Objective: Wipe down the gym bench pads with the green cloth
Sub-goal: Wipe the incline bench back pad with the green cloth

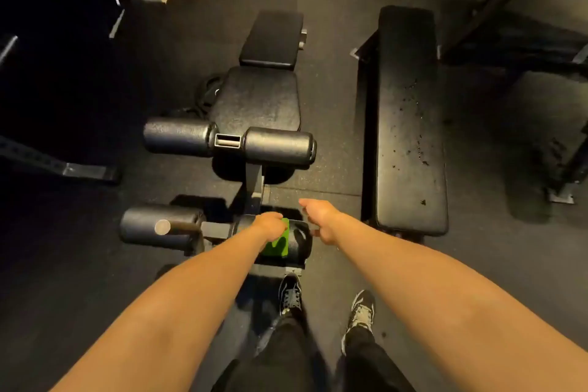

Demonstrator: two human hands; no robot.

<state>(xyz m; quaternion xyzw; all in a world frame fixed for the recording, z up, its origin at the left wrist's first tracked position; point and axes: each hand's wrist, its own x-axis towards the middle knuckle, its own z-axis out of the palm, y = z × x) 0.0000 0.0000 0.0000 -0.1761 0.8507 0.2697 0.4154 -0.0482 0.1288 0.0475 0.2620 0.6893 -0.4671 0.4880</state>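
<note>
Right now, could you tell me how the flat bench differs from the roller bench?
The flat bench has one long unbroken pad; the roller bench has two separate pads plus foam rollers. The flat bench is dotted with dark specks; the roller bench shows none I can make out. The left hand holds the green cloth on the roller bench's nearest roller; no hand touches the flat bench. Both are black and padded.

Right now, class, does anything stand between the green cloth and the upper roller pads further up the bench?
Nothing loose does. The left hand grips the green cloth on the lower right roller pad; only the bench's own upright post rises between it and the upper roller pads. The right hand sits off to the side.
</note>
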